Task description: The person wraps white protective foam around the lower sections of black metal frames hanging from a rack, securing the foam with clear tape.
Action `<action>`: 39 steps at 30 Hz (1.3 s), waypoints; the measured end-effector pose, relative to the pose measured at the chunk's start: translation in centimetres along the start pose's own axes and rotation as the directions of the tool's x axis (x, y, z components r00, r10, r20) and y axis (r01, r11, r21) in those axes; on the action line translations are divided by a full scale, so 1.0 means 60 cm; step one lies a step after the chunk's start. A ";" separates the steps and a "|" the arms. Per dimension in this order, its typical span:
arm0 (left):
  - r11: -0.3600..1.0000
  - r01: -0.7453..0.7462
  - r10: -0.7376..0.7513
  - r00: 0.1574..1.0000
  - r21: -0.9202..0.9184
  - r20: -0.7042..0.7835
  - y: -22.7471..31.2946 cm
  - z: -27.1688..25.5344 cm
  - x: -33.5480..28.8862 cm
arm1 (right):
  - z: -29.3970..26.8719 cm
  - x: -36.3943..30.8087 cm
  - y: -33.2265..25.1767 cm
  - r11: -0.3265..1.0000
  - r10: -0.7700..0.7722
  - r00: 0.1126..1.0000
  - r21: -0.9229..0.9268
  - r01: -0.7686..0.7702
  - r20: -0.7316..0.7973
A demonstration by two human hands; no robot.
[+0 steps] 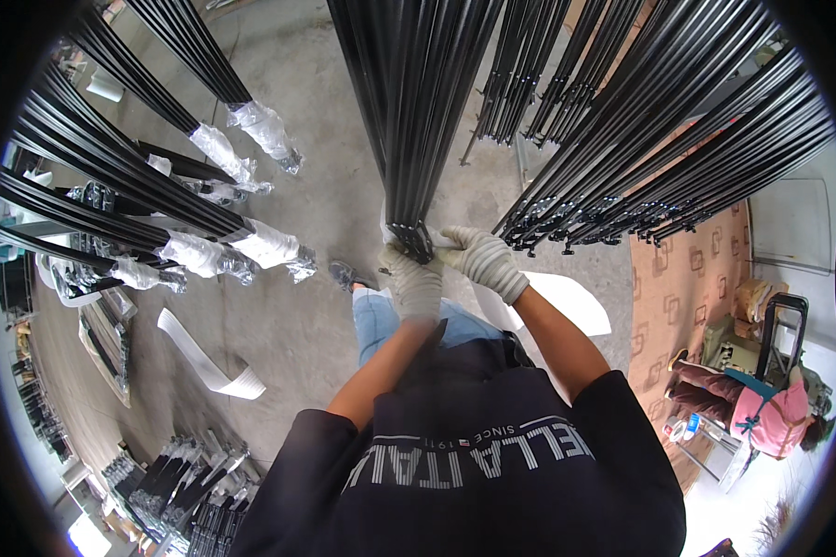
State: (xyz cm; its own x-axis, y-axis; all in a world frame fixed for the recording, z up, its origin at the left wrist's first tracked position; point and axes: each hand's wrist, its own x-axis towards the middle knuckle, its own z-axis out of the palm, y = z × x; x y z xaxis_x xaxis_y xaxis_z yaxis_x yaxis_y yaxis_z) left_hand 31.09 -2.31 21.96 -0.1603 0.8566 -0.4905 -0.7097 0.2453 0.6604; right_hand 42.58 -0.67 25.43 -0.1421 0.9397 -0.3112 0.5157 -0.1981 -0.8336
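A thick bundle of long black rods comes down from the top middle, its near ends just in front of my body. My left hand, in a pale ribbed glove, is closed round the lower end of this bundle. From the right, my right hand, gloved alike, meets the same end with its fingers bent and drawn together. What those fingertips pinch, if anything, is too small to make out. A bit of whitish material shows along the bundle's left side, above my left hand.
Left stand several black rod bundles with film-wrapped ends. More unwrapped black rods lean at the right. A white curved strip and a white sheet lie on the concrete floor. Far right, a person in pink is near a stool.
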 end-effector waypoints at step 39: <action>0.465 -0.589 0.174 0.793 0.661 0.584 0.110 -0.052 0.026 | 0.004 -0.025 -0.075 0.916 0.241 0.969 0.344 -0.207 -0.058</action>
State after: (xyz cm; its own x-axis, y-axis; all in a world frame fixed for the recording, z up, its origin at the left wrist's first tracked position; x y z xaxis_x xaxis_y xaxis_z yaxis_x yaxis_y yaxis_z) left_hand 24.03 -0.80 23.78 0.1500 0.9870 0.0578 0.2183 -0.0901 0.9717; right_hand 40.29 -1.28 29.52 0.0351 0.8789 -0.4758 0.2107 -0.4719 -0.8561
